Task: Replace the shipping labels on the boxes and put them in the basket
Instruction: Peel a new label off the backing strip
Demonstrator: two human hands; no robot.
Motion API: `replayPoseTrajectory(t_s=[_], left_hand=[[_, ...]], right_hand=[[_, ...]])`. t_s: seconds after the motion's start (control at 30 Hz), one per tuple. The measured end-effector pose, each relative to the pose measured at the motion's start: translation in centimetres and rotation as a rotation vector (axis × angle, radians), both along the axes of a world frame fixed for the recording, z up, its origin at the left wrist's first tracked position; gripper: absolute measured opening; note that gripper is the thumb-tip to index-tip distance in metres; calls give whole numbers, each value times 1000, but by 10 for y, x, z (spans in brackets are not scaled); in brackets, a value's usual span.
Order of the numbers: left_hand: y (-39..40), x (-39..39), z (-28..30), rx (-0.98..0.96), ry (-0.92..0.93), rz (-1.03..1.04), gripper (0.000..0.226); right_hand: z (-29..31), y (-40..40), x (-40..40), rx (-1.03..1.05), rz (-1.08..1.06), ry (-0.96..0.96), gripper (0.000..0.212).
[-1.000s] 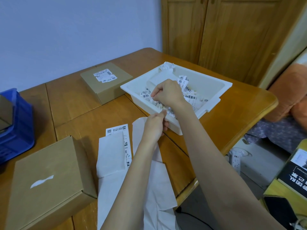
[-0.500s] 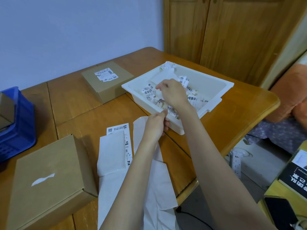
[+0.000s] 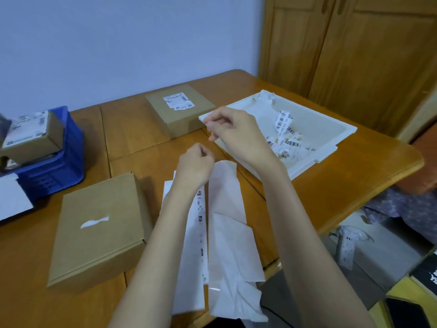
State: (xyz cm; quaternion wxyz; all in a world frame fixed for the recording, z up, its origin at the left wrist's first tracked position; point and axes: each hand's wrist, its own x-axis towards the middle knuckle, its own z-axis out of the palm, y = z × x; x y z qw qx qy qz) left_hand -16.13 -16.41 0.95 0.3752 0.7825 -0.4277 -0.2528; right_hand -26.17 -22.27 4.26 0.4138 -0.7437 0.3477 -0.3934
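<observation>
While both hands hover above it, the wooden table [image 3: 354,166] carries everything in play. Nearest the person on the left lies a closed cardboard box [image 3: 99,230] whose lid shows only a torn white scrap of label. A white tray [image 3: 331,129] sits at the right, holding crumpled label scraps [image 3: 285,133] with barcodes. A blue basket [image 3: 59,162] stands at the far left with a labelled box [image 3: 30,136] in it. Another box [image 3: 182,110], still bearing its printed label, rests at the back, just beside the tray. White backing sheets [image 3: 227,233] lie under the forearms. The right hand [image 3: 236,131] hangs over the tray's near corner, fingertips drawn together; whether they pinch anything I cannot tell. The left hand [image 3: 196,166] is curled in a loose fist, seemingly holding nothing.
</observation>
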Motion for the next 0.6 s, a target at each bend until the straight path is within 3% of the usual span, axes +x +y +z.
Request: replayPoseTrajectory(t_s=[0.07,0.17,0.27,0.43,0.6], left_hand=[[12,12,3,168,-278,-3,13],[30,23,7,471,-637,-9,39],[41,35,6,642,-670,-65,54],[55,36,-9,883,-698,-176,75],[59,30,-24,667,-721,-47,69]], right_hand=[[-7,13,10,49,129,103,19],[-29,23,24,72,272,386,19],[-52,30,31,42,309,667,44],[-75,37,34,26,319,820,96],[-88,38,42,87,266,612,93]])
